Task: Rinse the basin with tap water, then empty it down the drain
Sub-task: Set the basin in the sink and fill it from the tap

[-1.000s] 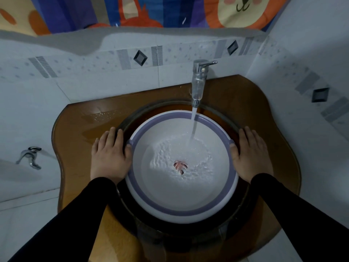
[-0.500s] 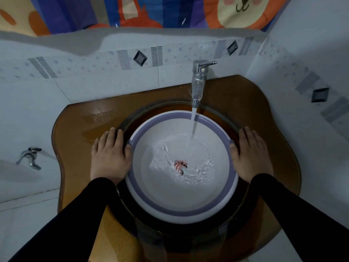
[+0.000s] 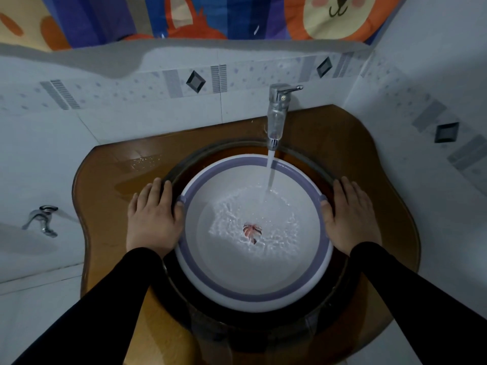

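Observation:
A white round basin with a lilac rim (image 3: pixel 245 293) sits inside the dark glass sink bowl (image 3: pixel 263 333). The chrome tap (image 3: pixel 276 114) above its far edge runs a stream of water (image 3: pixel 270 175) into it. Rippling water covers the basin's bottom around a small pink leaf print (image 3: pixel 251 231). My left hand (image 3: pixel 152 219) holds the basin's left rim, thumb on the edge. My right hand (image 3: pixel 350 217) holds the right rim the same way.
The sink sits in an amber glass counter (image 3: pixel 126 180), wet at the back left. Tiled walls close in behind and to the right. A second chrome tap (image 3: pixel 43 219) sticks out of the wall at the left. A colourful curtain (image 3: pixel 200 14) hangs above.
The water in the basin has spread a little wider. Both hands and the basin stay where they were.

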